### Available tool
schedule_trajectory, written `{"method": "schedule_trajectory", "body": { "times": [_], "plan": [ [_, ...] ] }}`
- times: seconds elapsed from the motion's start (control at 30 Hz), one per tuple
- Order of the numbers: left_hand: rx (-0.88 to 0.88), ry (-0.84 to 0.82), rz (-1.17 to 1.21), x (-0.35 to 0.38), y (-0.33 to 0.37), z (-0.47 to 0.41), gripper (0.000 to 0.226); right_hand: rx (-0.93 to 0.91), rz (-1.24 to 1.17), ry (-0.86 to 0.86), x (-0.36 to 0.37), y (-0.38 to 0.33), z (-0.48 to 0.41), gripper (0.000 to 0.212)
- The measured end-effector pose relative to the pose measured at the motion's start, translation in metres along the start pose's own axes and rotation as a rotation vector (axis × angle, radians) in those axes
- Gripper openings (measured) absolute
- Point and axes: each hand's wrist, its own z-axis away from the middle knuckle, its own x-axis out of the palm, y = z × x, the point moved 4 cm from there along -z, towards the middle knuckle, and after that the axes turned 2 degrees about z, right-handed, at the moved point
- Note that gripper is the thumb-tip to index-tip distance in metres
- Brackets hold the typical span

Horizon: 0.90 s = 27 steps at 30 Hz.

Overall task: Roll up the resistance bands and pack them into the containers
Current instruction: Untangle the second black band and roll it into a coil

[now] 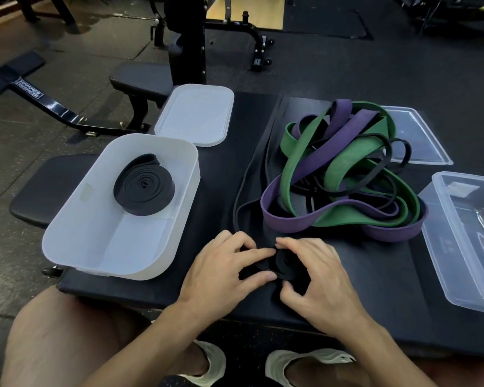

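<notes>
Head view: we see the left hand (pixel 224 270) and right hand (pixel 319 277) meeting over a small coil of black band (pixel 285 263) at the near edge of the desk (pixel 221 163). Both hands have their fingers curled in and pinch the coil between fingertips and thumbs. The band's loose tail runs away from us along the desk, beside the pile (pixel 341 169) of green, purple and thin black bands.

We judge the band to be soft, rubbery and springy, light but grippy, and likely to uncoil if released. It is best held across the coil's flat faces, with a thumb pinning the outer turn.

It looks matte black, flat and narrow. A finished rolled band (pixel 144 185) lies in the white container (pixel 73 210) at the left. The clear container (pixel 464 247) at the right holds no band.
</notes>
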Motion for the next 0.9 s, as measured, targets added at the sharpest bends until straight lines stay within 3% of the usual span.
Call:
{"method": "schedule_trajectory", "body": {
  "times": [0.3, 0.4, 0.63, 0.9],
  "plan": [
    [0.052, 0.023, 0.036, 0.002, -0.001, -0.001, 0.038, -0.013, 0.070, 0.055, 0.002, -0.001, 0.001, 0.065],
    [0.038, 0.023, 0.040, 0.002, -0.001, -0.001, 0.038, 0.090, 0.120, 0.110, 0.006, 0.006, -0.001, 0.070],
    [0.044, -0.021, 0.050, -0.001, 0.001, 0.000, 0.036, 0.029, 0.064, 0.142, 0.003, 0.009, -0.004, 0.046],
    [0.126, -0.105, 0.080, -0.002, 0.002, 0.002, 0.034, 0.026, -0.141, -0.089, 0.001, 0.006, -0.003, 0.085]
  ]
}}
